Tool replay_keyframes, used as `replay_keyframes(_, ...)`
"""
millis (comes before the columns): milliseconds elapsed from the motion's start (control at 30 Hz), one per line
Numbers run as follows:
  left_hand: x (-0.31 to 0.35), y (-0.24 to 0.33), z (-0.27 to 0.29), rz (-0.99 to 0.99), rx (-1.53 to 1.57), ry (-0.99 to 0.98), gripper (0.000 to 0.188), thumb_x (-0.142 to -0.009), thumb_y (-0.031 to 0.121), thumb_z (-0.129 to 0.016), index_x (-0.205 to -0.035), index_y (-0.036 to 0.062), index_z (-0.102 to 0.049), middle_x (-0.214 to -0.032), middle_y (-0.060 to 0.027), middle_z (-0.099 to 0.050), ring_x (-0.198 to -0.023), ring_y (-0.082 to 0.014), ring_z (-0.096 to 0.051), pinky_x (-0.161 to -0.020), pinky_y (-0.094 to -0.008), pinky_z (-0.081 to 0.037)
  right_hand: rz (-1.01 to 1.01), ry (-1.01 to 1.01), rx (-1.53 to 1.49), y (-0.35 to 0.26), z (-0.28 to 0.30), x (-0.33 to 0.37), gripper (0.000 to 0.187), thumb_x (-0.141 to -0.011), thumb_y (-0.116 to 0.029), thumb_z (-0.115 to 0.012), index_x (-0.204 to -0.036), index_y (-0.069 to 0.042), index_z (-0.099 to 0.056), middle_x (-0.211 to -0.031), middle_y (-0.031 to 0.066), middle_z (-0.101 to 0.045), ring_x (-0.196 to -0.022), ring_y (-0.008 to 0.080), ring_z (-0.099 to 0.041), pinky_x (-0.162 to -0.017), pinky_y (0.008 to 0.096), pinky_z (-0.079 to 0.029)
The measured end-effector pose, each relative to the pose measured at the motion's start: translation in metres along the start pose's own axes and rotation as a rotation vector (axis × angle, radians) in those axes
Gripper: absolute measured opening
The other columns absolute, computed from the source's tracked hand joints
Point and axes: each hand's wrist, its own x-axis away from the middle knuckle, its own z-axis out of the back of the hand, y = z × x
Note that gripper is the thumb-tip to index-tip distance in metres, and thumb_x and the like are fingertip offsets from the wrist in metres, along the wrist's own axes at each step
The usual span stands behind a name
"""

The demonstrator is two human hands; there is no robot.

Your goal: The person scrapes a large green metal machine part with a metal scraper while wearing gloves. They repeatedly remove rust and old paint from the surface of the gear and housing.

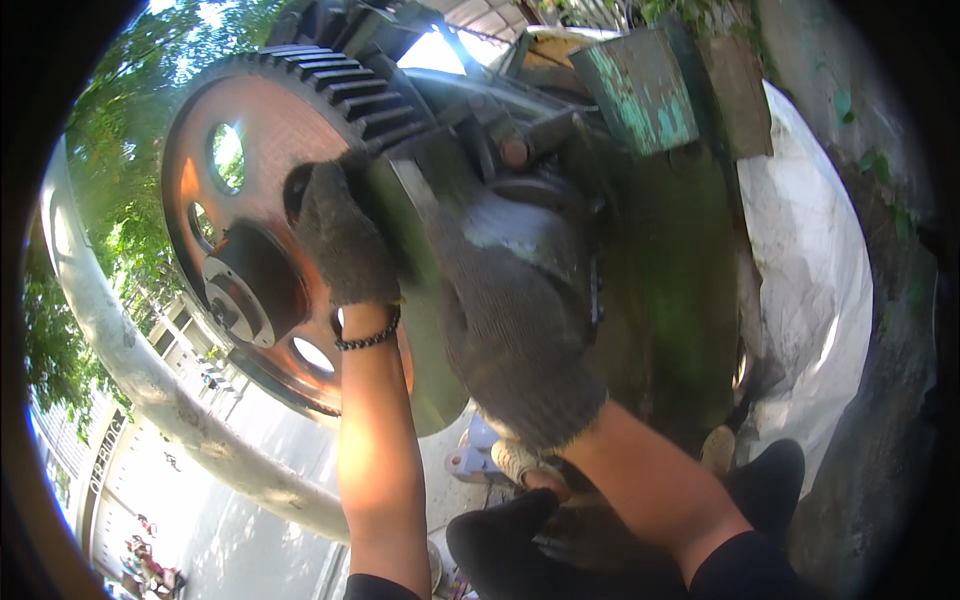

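Note:
A large gear wheel (265, 130) with a reddish face, round holes and dark teeth stands upright at the left, its hub (245, 290) jutting out. My left hand (345, 235), in a dark knit glove, is closed beside the wheel's face, near one of its holes; whatever it grips is hidden. My right hand (520, 330), gloved alike and smeared by motion, reaches over the dark green machine body (660, 290) right of the wheel. Its fingers do not show clearly. A blurred pale grey patch (510, 225) lies beyond that hand.
A box-like metal piece (640, 90) with peeling green paint sits at the machine's upper right. White sheeting (800, 260) hangs between the machine and a wall (845, 90). A thick pale curved pipe (190, 410) runs along the left, before a paved road (225, 520). A shoe (515, 460) shows below.

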Motion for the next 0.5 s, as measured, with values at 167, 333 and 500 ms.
replay_keyframes(167, -0.001, 0.009, -0.003, 0.039, -0.019, 0.01, 0.042, -0.109, 0.025, -0.044, -0.107, -0.0027, -0.076, -0.105, -0.0135, -0.075, -0.099, -0.023, -0.067, -0.095, -0.0364, -0.049, -0.125, -0.136, -0.138, -0.002, 0.016, -0.004, 0.053, -0.091, -0.004, -0.06, -0.142, 0.006, -0.048, -0.092, 0.0191, -0.066, -0.085, 0.0332, -0.068, -0.072, 0.0424, -0.053)
replay_keyframes(333, -0.004, 0.013, 0.001, 0.071, -0.003, 0.001, 0.045, -0.111, 0.026, -0.042, -0.108, -0.0022, -0.077, -0.107, -0.0118, -0.075, -0.101, -0.0213, -0.066, -0.096, -0.037, -0.048, -0.113, -0.13, -0.126, -0.007, 0.02, -0.009, 0.054, -0.09, -0.002, -0.061, -0.142, 0.006, -0.048, -0.091, 0.0178, -0.067, -0.085, 0.0347, -0.068, -0.072, 0.0438, -0.053)
replay_keyframes(500, -0.001, 0.006, 0.002, 0.069, -0.089, -0.011, 0.042, -0.111, 0.024, -0.044, -0.111, -0.0019, -0.077, -0.109, -0.0109, -0.075, -0.102, -0.02, -0.065, -0.096, -0.0361, -0.048, -0.147, -0.135, -0.223, -0.002, 0.014, -0.004, 0.048, -0.093, -0.004, -0.059, -0.139, 0.006, -0.051, -0.096, 0.0215, -0.067, -0.089, 0.0385, -0.067, -0.076, 0.0453, -0.053)
